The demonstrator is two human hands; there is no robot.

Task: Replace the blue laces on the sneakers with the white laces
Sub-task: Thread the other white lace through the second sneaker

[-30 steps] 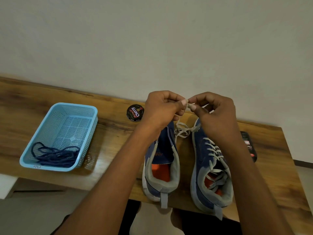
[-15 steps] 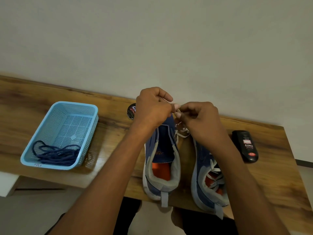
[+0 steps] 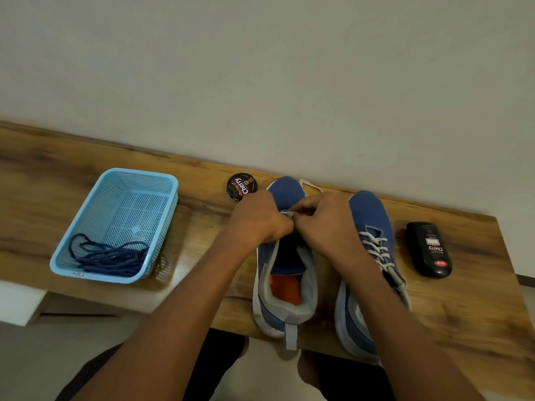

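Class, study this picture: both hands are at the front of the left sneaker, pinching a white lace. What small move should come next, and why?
Probably pull the white lace through that front eyelet and draw it snug. The left hand and right hand meet at the left sneaker, whose throat shows no crossings, while the right sneaker is already laced white and the blue laces lie in the basket.

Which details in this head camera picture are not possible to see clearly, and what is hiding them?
- Head view: the eyelets of the left sneaker and the white lace being threaded, covered by the left hand and right hand.
- Head view: the lower lacing of the right sneaker, behind the right forearm.
- Head view: small print on the polish tin and black bottle, too small.
- Head view: how many blue laces lie in the basket; tangled.
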